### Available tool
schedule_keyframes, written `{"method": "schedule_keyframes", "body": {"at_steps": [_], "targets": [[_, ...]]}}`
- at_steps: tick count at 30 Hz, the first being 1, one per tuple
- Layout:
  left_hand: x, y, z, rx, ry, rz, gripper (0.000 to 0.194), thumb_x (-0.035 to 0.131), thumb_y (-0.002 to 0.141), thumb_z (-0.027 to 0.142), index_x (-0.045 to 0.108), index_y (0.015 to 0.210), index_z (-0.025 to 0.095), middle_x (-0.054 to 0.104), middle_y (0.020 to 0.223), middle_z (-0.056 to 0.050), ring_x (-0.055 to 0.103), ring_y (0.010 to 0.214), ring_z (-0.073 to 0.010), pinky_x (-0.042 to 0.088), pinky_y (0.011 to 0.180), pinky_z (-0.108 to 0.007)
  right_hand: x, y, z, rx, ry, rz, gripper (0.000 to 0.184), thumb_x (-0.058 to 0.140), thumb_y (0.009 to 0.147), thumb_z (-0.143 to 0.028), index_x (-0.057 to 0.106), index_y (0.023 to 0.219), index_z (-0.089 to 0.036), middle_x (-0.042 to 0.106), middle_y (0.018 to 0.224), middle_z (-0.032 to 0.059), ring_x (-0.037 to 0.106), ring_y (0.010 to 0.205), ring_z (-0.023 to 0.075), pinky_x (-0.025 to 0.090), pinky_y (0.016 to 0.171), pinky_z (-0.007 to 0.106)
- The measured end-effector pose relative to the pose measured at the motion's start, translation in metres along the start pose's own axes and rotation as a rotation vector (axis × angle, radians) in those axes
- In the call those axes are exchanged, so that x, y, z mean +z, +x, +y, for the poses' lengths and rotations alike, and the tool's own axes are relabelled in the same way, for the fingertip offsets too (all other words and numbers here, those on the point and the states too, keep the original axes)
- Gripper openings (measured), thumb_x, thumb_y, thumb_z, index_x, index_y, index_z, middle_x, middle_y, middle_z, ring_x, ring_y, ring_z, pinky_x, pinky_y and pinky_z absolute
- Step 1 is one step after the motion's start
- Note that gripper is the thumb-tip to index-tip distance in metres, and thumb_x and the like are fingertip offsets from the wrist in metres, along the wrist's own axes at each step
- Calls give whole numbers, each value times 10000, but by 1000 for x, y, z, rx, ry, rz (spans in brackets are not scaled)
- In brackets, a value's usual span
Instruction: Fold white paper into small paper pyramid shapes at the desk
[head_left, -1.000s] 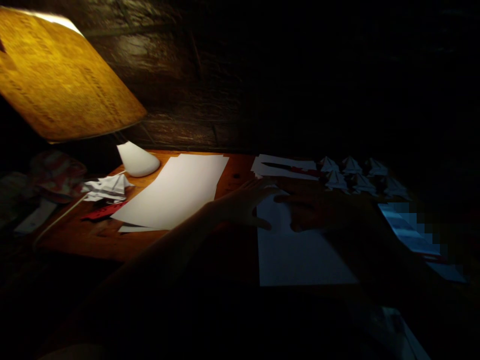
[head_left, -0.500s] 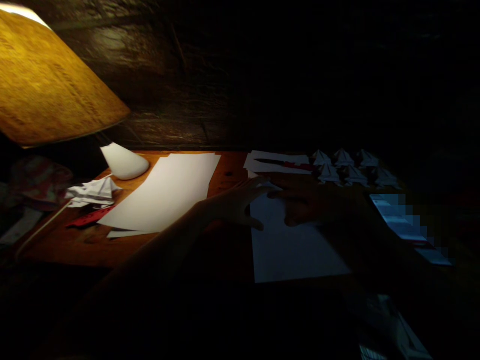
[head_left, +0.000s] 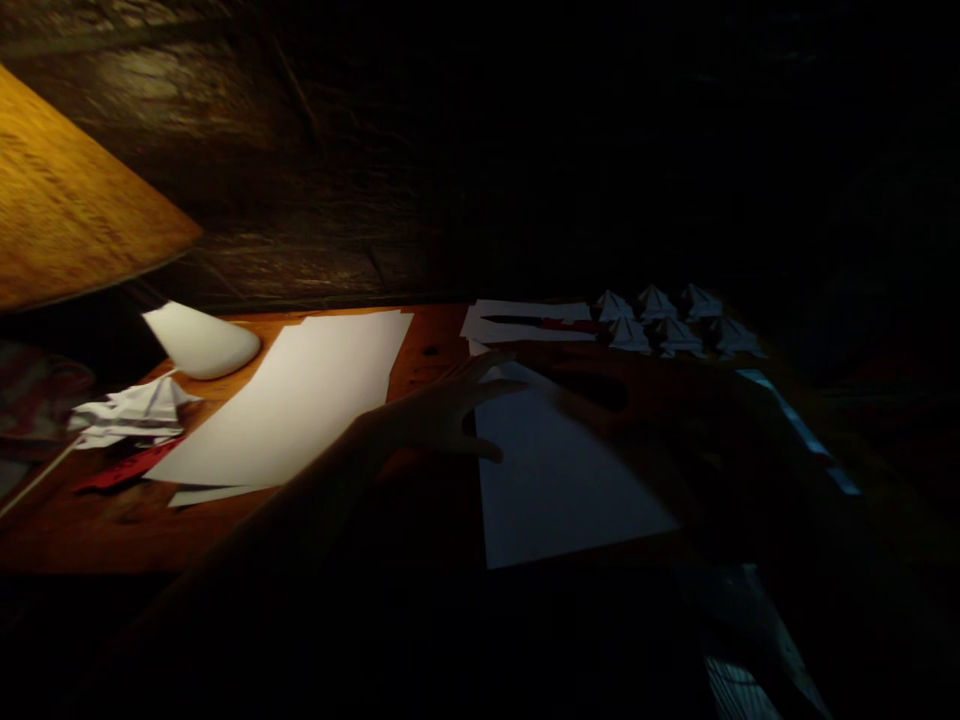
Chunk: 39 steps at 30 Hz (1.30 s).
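Nearest the camera, below the near edge of the desk (head_left: 97, 540), a dim object with a striped patch (head_left: 739, 690) shows at the lower right; it is too dark to identify. At the middle of the desk's near side lies a white sheet (head_left: 555, 490), flat, its lower part bare and its right side in deep shadow. The left hand (head_left: 439, 415) reaches over its upper left edge, fingers spread and unclenched, thumb held apart from the rest; the right hand (head_left: 637, 400) is a dark shape by the sheet's upper right side, and whether its fingers are clenched, released or grasping something cannot be told.

Toward the left edge lie a red object (head_left: 127, 468), a creased paper piece (head_left: 135, 412) and a pale cord (head_left: 41, 478); beside them, a stack of large sheets (head_left: 300, 400) slants across the lamplit wood. Near the right edge is a narrow bluish strip (head_left: 802, 430).

Farther back, a knife (head_left: 555, 323) with a red handle rests on a small stack of paper (head_left: 525, 308); right of it stand six folded paper shapes (head_left: 654, 302) in two rows of three. At the far left corner is a white lamp base (head_left: 202, 342), tilted in view, under a yellow shade (head_left: 75, 200); behind the desk rises a rough dark wall (head_left: 225, 90).
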<state>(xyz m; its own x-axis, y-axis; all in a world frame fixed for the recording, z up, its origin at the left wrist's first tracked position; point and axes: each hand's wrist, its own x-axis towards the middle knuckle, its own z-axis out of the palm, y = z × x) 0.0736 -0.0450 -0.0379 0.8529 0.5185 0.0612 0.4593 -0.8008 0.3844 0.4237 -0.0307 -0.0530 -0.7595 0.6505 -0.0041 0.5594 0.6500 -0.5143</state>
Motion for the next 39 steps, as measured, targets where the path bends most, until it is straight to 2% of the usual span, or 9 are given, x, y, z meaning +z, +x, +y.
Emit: {"method": "schedule_keyframes", "body": {"at_steps": [3, 9, 17, 21, 26, 31, 36, 39], "targets": [[-1, 0, 1, -9, 4, -14, 908, 858, 768, 563, 442, 1557, 396, 202, 1717, -73, 193, 1566, -446, 275, 1255, -657, -4, -3, 3, -2, 22, -15, 1025, 855, 707, -607, 408, 1597, -361, 290, 1722, 44, 261, 1571, 376, 266, 1255, 568], [-2, -1, 0, -15, -2, -50, 879, 838, 792, 563, 440, 1559, 404, 257, 1696, -72, 209, 1557, -444, 313, 1233, -667, -10, -13, 3, -2, 77, -26, 1022, 870, 719, -515, 378, 1607, -391, 320, 1710, 0, 308, 1556, 353, 271, 1263, 522], [-2, 0, -1, -22, 16, -57, 876, 823, 804, 580, 451, 1560, 342, 203, 1711, -103, 213, 1553, -451, 296, 1223, -690, -18, -23, -7, 142, 100, -149, 1088, 860, 734, -412, 281, 1653, -333, 172, 1751, 14, 180, 1587, 393, 228, 1274, 525], [-3, 0, 1, -23, 14, -43, 864, 835, 799, 563, 463, 1551, 353, 214, 1712, -94, 229, 1551, -437, 297, 1227, -678, -17, -26, -9, 153, 109, -145, 1117, 886, 706, -351, 280, 1644, -380, 159, 1751, -5, 216, 1576, 396, 260, 1258, 534], [-3, -1, 1, -22, 25, -50, 869, 829, 806, 567, 451, 1558, 353, 191, 1718, -95, 237, 1547, -438, 326, 1214, -668, -16, -28, -5, 138, 90, -137, 1077, 853, 746, -280, 265, 1641, -395, 158, 1749, -12, 246, 1573, 362, 314, 1235, 516], [-5, -1, 4, -2, 63, -44, 846, 830, 814, 543, 469, 1550, 337, 202, 1719, -99, 211, 1559, -441, 289, 1228, -678, -13, -28, 2, 117, 38, -117, 1107, 896, 703, -312, 300, 1633, -392, 191, 1744, 16, 259, 1565, 383, 340, 1221, 529], [-9, 0, 11, 66, 111, -45, 643, 819, 853, 456, 598, 1447, 353, 175, 1735, -60, 206, 1570, -424, 249, 1245, -671, -10, -30, 4, 89, -13, -94, 1108, 884, 723, -372, 274, 1648, -362, 221, 1740, 30, 291, 1561, 363, 346, 1227, 502], [-9, 0, 13, 116, 132, -47, 582, 793, 885, 405, 612, 1435, 353, 149, 1744, -53, 189, 1584, -407, 191, 1264, -668, -9, -30, 1, 116, -38, -95, 1090, 853, 742, -476, 275, 1654, -334, 204, 1745, 48, 271, 1567, 376, 317, 1240, 528]]}}
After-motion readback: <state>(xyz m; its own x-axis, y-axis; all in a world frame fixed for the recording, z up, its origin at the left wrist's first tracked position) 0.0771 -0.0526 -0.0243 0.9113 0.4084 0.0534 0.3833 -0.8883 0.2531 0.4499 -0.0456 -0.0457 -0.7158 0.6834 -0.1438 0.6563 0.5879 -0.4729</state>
